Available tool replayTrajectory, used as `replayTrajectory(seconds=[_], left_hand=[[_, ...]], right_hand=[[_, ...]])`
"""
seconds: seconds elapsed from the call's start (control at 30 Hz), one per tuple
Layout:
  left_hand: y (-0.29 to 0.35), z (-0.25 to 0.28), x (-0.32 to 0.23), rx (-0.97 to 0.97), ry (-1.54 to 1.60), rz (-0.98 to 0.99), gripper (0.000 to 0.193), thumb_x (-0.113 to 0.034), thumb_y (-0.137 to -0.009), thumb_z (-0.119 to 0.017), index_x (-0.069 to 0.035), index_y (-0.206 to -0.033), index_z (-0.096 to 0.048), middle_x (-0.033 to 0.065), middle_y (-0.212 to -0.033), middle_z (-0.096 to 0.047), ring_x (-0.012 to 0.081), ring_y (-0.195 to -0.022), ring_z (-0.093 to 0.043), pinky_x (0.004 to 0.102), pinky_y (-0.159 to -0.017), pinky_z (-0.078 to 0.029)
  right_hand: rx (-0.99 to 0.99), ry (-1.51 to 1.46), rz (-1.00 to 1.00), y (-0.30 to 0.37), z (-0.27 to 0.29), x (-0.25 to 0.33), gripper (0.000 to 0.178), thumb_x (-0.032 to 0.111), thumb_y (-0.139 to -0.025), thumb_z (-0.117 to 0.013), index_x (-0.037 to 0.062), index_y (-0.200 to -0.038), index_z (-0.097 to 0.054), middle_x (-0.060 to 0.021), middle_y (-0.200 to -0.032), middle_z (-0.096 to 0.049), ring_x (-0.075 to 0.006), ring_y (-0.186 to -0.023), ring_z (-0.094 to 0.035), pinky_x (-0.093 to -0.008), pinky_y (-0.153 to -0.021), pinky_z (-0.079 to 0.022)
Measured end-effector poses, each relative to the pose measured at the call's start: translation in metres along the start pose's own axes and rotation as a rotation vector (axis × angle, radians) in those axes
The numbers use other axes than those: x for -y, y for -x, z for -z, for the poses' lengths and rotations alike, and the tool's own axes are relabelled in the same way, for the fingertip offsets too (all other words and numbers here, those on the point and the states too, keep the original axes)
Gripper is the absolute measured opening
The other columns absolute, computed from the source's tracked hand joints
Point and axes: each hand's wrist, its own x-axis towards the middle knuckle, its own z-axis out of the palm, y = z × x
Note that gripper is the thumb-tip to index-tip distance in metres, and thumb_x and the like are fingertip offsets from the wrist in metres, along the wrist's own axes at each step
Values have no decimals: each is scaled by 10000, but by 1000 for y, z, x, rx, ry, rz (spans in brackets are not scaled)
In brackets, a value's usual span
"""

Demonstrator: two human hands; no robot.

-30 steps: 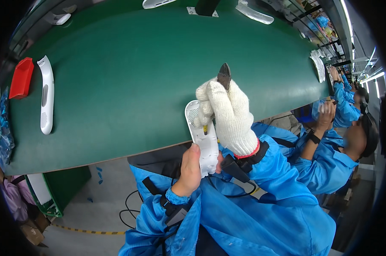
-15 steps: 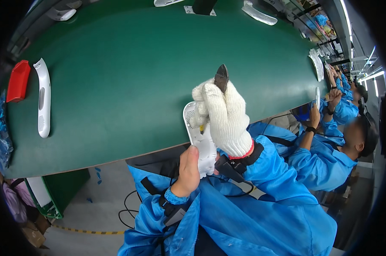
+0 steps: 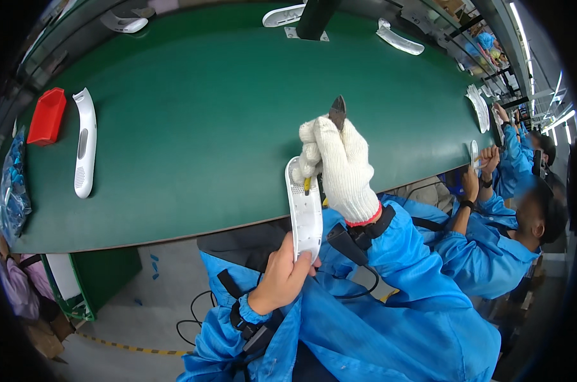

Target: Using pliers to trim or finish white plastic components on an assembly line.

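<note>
Left hand (image 3: pixel 279 280), bare: thumb and fingers closed about the lower end of one white shell (image 3: pixel 306 219), thumb on the hollow inner face. Right hand (image 3: pixel 347 175), in a white knitted glove: fingers curled tightly round a hand tool (image 3: pixel 338 113), dark pointed tip upward, a yellow portion showing beside the shell; contact between tool and shell could not be told. Shell: long, shallow, perforated at its upper end, lying across the near edge of the desk (image 3: pixel 193 159), upper end above the desktop, lower end beyond it; whether it rested on the edge was unclear. Handling, as judged: light, stiff moulded plastic, smooth enough to slip under knit, liable to scratch or crack along its thin rim. Best hold: both long sides, near the plain lower end, clear of the perforations.
</note>
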Motion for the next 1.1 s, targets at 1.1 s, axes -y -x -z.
replayTrajectory(seconds=[1.1], left_hand=[[-39,-16,14,-327,-18,-102,238,-110,-1042,-438,72,-1072,-588,92,-733,-655,129,-615,-633,280,-586,-493]], right_hand=[[-76,183,74,37,-12,-11,210,221,-1024,-551,15,-1063,-565,-52,-756,-622,-108,-588,-579,-270,-521,-481]])
